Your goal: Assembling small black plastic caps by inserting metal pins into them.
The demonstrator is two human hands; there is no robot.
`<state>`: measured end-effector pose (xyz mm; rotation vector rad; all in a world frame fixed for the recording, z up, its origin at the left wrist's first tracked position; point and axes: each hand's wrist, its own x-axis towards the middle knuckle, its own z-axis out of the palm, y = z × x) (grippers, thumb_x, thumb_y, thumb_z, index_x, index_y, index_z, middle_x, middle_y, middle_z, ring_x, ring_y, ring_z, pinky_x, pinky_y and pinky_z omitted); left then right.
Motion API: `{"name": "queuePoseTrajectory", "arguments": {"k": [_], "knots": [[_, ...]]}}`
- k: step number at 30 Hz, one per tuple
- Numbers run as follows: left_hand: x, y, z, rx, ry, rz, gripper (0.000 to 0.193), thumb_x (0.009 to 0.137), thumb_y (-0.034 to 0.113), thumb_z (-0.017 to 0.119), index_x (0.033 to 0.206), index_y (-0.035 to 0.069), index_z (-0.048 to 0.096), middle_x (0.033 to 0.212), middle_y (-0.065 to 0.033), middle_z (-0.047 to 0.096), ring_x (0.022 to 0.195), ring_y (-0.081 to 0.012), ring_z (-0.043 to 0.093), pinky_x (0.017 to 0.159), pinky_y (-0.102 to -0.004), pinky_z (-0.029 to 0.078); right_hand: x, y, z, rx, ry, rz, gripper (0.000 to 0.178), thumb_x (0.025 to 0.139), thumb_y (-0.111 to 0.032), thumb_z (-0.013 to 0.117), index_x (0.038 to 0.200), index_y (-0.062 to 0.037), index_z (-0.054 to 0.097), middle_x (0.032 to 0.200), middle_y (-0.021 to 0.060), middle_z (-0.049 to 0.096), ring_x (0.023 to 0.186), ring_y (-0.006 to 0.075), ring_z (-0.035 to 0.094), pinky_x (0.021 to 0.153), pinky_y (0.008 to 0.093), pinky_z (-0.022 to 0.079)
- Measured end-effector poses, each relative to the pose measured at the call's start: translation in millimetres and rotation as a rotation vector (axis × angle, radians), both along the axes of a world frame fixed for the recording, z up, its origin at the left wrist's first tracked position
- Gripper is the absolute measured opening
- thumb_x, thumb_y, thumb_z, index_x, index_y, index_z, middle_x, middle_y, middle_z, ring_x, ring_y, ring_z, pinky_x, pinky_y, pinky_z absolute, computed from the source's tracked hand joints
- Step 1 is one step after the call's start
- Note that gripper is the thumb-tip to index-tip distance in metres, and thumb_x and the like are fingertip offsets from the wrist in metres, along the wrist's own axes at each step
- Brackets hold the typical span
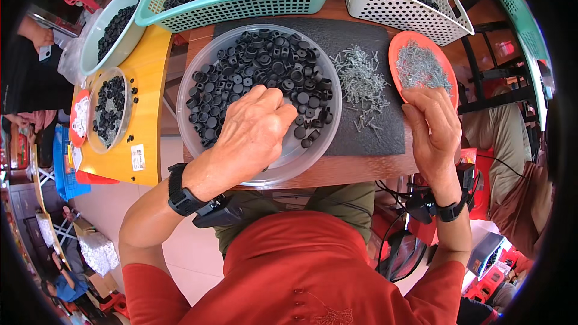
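Observation:
My left hand point(256, 135) is over a round clear tub point(186, 121), its fingers curled in and their tips hidden beneath the hand. Inside the tub lie many small round black plastic parts point(265, 54), heaped toward the far side. At the near edge of an orange-red plate point(395, 63) is my right hand point(435, 129), thumb and forefinger drawn close together. Whatever either hand holds is too small or hidden to make out. Small silver screws or pins point(421, 66) cover the plate. Between tub and plate, a loose pile of similar metal pieces point(361, 81) rests on a dark mat point(379, 138).
Behind the tub stand a teal basket point(241, 9) and a white perforated basket point(409, 12), both holding black parts. On a yellow table point(150, 84) to the left are a pale green basin point(90, 48) and a small clear bowl point(125, 114). Another person's hand point(41, 37) appears at far left.

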<state>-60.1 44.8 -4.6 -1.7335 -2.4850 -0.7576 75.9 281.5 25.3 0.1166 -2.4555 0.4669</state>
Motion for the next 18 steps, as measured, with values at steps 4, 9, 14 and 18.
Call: {"name": "queuePoseTrajectory", "arguments": {"k": [4, 9, 14, 18], "knots": [[5, 12, -3, 0.045, 0.014, -0.027, 0.015, 0.064, -0.003, 0.065, 0.078, 0.002, 0.059, 0.071, -0.0079, 0.049, 0.070, -0.0268, 0.049, 0.059, -0.0372, 0.041, 7, 0, -5, -0.032, 0.012, -0.004, 0.022, 0.068, 0.011, 0.064, 0.088, 0.0035, 0.060, 0.082, 0.0134, 0.061, 0.071, 0.0276, 0.056, 0.064, 0.0331, 0.045], [0, 19, -3, -0.012, 0.071, -0.097, 0.012, 0.066, -0.001, 0.063, 0.073, 0.002, 0.055, 0.068, -0.0104, 0.046, 0.069, -0.0282, 0.048, 0.058, -0.0385, 0.040, 19, 0, -18, -0.070, -0.028, -0.033, 0.026, 0.063, 0.012, 0.064, 0.087, 0.0025, 0.060, 0.078, 0.0130, 0.060, 0.069, 0.0280, 0.056, 0.059, 0.0346, 0.044], [4, 18, -3, -0.036, 0.072, -0.101, 0.017, 0.063, -0.004, 0.065, 0.074, 0.002, 0.054, 0.070, -0.0101, 0.047, 0.069, -0.0283, 0.049, 0.059, -0.0385, 0.041, 27, -6, -35, -0.130, -0.099, -0.060, 0.019, 0.065, 0.006, 0.066, 0.082, -0.0003, 0.061, 0.070, 0.0108, 0.054, 0.064, 0.0282, 0.051, 0.056, 0.0370, 0.041], [4, 17, -3, -0.033, 0.066, -0.072, 0.019, 0.062, -0.003, 0.067, 0.074, 0.002, 0.054, 0.071, -0.0100, 0.048, 0.070, -0.0284, 0.049, 0.059, -0.0383, 0.041, 27, -13, -48, -0.132, -0.183, -0.100, 0.016, 0.065, 0.000, 0.069, 0.078, -0.0020, 0.059, 0.068, 0.0102, 0.051, 0.066, 0.0289, 0.048, 0.055, 0.0384, 0.040]]}}
